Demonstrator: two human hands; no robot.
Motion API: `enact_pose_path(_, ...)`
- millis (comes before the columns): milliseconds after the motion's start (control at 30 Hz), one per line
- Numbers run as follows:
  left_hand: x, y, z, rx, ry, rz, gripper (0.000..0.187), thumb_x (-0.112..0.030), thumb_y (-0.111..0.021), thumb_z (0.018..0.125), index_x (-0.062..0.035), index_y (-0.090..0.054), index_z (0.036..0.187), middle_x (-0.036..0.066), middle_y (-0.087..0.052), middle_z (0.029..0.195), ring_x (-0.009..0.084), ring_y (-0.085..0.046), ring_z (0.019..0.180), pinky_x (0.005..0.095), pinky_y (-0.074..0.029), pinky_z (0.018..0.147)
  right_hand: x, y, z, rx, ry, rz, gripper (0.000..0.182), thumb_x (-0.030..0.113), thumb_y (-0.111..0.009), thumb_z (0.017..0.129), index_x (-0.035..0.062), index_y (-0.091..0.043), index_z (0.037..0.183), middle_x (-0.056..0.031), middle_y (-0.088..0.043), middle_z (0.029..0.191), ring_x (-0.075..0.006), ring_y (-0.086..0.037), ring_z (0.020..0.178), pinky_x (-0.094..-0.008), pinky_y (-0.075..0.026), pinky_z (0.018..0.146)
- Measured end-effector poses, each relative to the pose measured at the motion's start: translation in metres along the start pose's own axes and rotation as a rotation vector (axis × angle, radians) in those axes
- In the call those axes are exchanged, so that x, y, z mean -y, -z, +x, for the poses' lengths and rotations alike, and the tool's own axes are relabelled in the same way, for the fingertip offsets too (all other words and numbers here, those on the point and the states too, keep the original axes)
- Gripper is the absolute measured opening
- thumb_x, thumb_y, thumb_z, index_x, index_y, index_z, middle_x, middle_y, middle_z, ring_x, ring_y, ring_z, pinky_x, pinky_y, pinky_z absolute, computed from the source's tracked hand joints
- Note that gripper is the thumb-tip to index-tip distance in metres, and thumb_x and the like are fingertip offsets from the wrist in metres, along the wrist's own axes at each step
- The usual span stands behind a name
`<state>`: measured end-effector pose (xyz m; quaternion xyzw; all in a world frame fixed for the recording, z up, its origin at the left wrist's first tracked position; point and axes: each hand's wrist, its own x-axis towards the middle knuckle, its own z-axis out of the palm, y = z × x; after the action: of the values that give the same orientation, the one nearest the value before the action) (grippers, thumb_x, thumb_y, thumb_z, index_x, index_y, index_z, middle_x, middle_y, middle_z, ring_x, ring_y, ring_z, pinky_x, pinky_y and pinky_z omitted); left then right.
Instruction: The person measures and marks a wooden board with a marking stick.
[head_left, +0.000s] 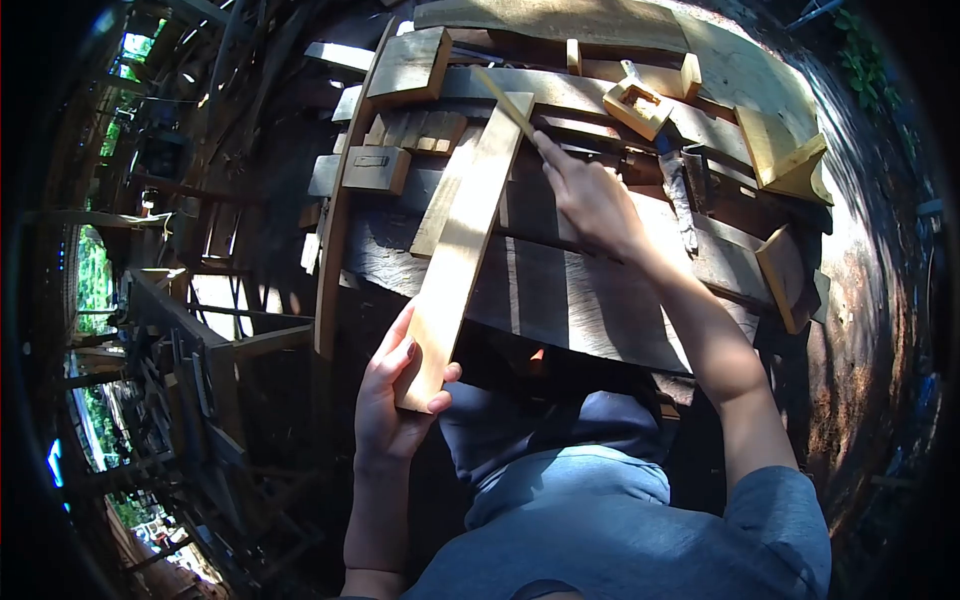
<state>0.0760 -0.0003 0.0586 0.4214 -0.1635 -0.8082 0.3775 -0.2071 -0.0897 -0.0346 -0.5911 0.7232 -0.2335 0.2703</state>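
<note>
A long pale wooden board (462, 245) slants from the front up over the workbench (570, 290). My left hand (392, 385) is wrapped round its near end, thumb on one side and fingertips on the other. At the board's far end, my right hand (590, 195) grips a thin light-coloured stick (503, 98), which crosses the board's far corner. Whether the stick touches the board I cannot tell. Beside the board, on its left, lies another flat wooden piece (447, 195).
Wooden blocks (408, 65) and a slotted block (375, 168) sit at the bench's left. A hollow wooden box (638, 103) lies behind my right hand. Angled wooden pieces (785, 150) stand at the right. A large trunk-like surface (850, 370) borders the bench on the right.
</note>
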Motion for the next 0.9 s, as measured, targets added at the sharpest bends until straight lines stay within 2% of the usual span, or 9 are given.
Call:
enact_pose_path(133,0.001,0.000,0.000,0.006,0.018,0.001,0.063,-0.013,-0.050,0.094,-0.0057,-0.025,0.151,0.015,-0.050,0.124,0.0247,-0.058,0.081,0.0244,-0.051,0.050,-0.008,0.000,-0.008,0.023,0.029,0.066,0.047,0.031,-0.044,0.100,0.0264,-0.042,0.146,-0.0229,-0.069,0.091,-0.0432,-0.067,0.085,-0.0543,-0.052,0.081)
enact_pose_path(333,0.000,-0.004,-0.001,0.000,0.003,-0.024,0.064,-0.014,-0.051,0.094,-0.0061,-0.025,0.152,0.015,-0.051,0.123,0.0245,-0.060,0.082,0.0246,-0.051,0.050,-0.033,-0.014,0.070,-0.161,0.040,0.039,0.043,0.029,-0.043,0.100,0.0162,-0.048,0.141,-0.0263,-0.067,0.103,-0.0440,-0.066,0.093,-0.0503,-0.052,0.082)
enact_pose_path(467,0.004,-0.006,0.001,-0.063,-0.050,0.032,0.064,-0.012,-0.054,0.093,0.0004,-0.027,0.149,0.020,-0.051,0.131,0.0359,-0.063,0.106,0.0400,-0.060,0.082,-0.006,-0.026,-0.013,-0.125,0.138,0.010,0.049,0.031,-0.049,0.098,0.0252,-0.044,0.146,-0.0227,-0.065,0.067,-0.0415,-0.066,0.063,-0.0498,-0.054,0.064)
enact_pose_path(500,0.004,-0.004,0.001,-0.004,-0.074,0.022,0.061,-0.009,-0.054,0.093,0.0034,-0.029,0.147,0.022,-0.050,0.136,0.0366,-0.058,0.120,0.0432,-0.052,0.100,0.018,-0.006,-0.044,0.014,0.094,-0.013,0.049,0.032,-0.050,0.098,0.0265,-0.044,0.146,-0.0240,-0.064,0.068,-0.0384,-0.066,0.061,-0.0491,-0.053,0.063)
enact_pose_path(600,0.004,0.005,0.005,-0.116,-0.130,-0.068,0.059,-0.004,-0.052,0.092,0.0032,-0.031,0.147,0.022,-0.050,0.138,0.0306,-0.056,0.124,0.0395,-0.050,0.103,0.010,-0.007,-0.040,-0.014,0.107,0.036,0.047,0.029,-0.048,0.100,0.0255,-0.044,0.146,-0.0191,-0.064,0.063,-0.0345,-0.064,0.055,-0.0470,-0.054,0.061)
enact_pose_path(667,0.002,0.008,0.003,-0.076,-0.084,-0.106,0.058,0.000,-0.052,0.092,0.0037,-0.033,0.146,0.022,-0.050,0.140,0.0266,-0.055,0.126,0.0370,-0.049,0.105,0.006,-0.002,-0.003,-0.022,0.010,0.046,0.043,0.028,-0.043,0.101,0.0215,-0.047,0.143,-0.0228,-0.067,0.075,-0.0373,-0.069,0.070,-0.0510,-0.054,0.062)
enact_pose_path(733,0.002,0.010,0.000,0.003,-0.087,-0.227,0.058,0.001,-0.052,0.092,0.0043,-0.033,0.146,0.021,-0.050,0.139,0.0274,-0.055,0.126,0.0380,-0.048,0.106,-0.003,-0.021,0.028,-0.304,0.111,-0.021,0.044,0.028,-0.040,0.101,0.0190,-0.045,0.144,-0.0238,-0.067,0.073,-0.0392,-0.069,0.069,-0.0514,-0.054,0.062)
enact_pose_path(833,0.004,0.000,-0.001,-0.004,-0.101,-0.264,0.058,0.000,-0.052,0.092,0.0033,-0.032,0.147,0.020,-0.051,0.138,0.0264,-0.056,0.125,0.0381,-0.049,0.106,0.013,-0.018,-0.011,-0.096,0.047,0.077,0.043,0.029,-0.042,0.102,0.0193,-0.046,0.143,-0.0210,-0.065,0.069,-0.0406,-0.064,0.058,-0.0514,-0.053,0.056)
enact_pose_path(900,0.011,-0.001,-0.003,-0.053,-0.114,-0.256,0.057,-0.001,-0.051,0.093,0.0024,-0.032,0.147,0.019,-0.052,0.137,0.0257,-0.056,0.124,0.0381,-0.048,0.106,0.031,-0.020,-0.072,0.061,0.147,-0.017,0.046,0.028,-0.042,0.101,0.0175,-0.043,0.145,-0.0181,-0.066,0.067,-0.0305,-0.068,0.059,-0.0424,-0.055,0.054)
